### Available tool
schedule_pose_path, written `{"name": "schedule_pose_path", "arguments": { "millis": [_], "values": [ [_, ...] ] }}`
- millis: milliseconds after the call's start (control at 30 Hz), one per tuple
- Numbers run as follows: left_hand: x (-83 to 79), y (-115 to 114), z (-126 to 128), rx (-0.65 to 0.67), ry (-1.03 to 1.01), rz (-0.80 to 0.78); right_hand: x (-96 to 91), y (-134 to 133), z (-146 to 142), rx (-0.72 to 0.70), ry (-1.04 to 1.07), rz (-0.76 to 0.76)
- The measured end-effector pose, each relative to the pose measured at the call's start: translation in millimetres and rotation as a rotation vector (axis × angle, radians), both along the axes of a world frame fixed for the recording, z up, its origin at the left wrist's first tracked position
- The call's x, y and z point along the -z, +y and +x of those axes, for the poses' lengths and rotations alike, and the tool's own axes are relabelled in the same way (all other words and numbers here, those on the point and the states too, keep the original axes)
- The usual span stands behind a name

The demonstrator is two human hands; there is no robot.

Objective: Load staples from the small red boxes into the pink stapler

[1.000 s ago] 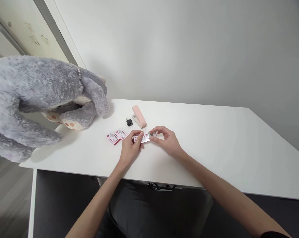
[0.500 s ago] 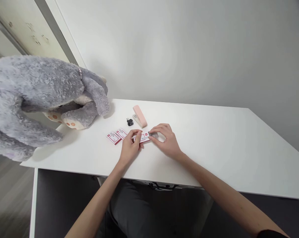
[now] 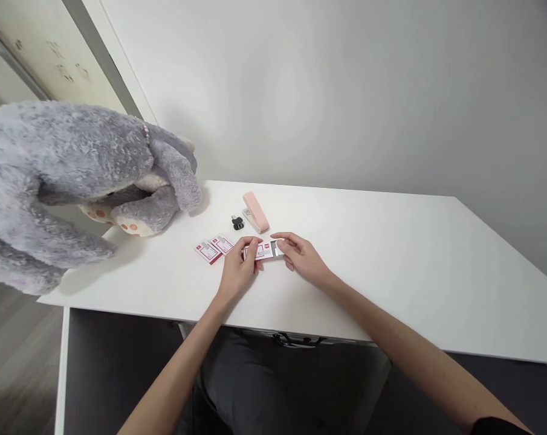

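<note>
With our left hand [image 3: 237,267] pinching the box [image 3: 265,249] and right hand [image 3: 306,260] gripping its tray [image 3: 275,247], we should slide gently, level

Smooth white tabletop [image 3: 391,260] below the fingers [image 3: 292,237], running well out to their right. Plain pale-grey wall [image 3: 368,109] rises beyond the fingers; soft bright patch directly past them, duller toward their right. Beyond and left of the fingers: flat white trim strip [image 3: 120,60], then smooth cream panel [image 3: 37,24] with small darker markings. Left of the fingers and nearer: grey, streaked, wood-look floor [image 3: 19,356]; flat dark-grey panel [image 3: 119,362] under the tabletop.
</note>
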State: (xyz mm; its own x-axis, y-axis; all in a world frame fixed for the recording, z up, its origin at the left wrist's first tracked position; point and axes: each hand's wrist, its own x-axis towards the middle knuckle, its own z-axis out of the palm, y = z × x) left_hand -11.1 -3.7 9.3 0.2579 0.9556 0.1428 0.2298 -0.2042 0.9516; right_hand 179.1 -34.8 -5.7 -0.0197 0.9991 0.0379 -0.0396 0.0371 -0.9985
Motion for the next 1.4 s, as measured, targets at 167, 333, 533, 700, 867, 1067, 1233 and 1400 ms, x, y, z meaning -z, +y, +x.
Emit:
{"name": "schedule_pose_path", "arguments": {
  "millis": [167,333,533,700,867,1067,1233,1400],
  "values": [
    [0.2,-1,0,0.045,0.019,0.013,-3.8,-2,-1,-0.024,0.072,0.012],
    [-0.6,-3,0,0.116,0.043,0.018,-9.5,-5,-3,-0.086,0.03,0.039],
    [1.5,-4,-1,0.187,0.012,-0.01,-9.4,-7,-5,-0.121,0.027,0.009],
    [2.3,-4,-1,0.16,0.002,0.037,-7.9,-7,-5,-0.161,-0.03,-0.02],
    [2.6,-4,-1,0.101,0.024,0.149,-5.1,-5,-6,-0.173,-0.053,-0.028],
    [10.1,-1,-1,0.097,-0.044,0.169,-5.2,-3,-3,-0.272,-0.059,-0.069],
    [7.5,-1,-1,-0.098,0.093,0.374,-6.9,-2,-3,-0.261,-0.044,-0.077],
    [4.5,-10,1,-0.14,0.299,0.667,1.0,3,-4,-0.192,0.048,-0.095]
  ]
}}
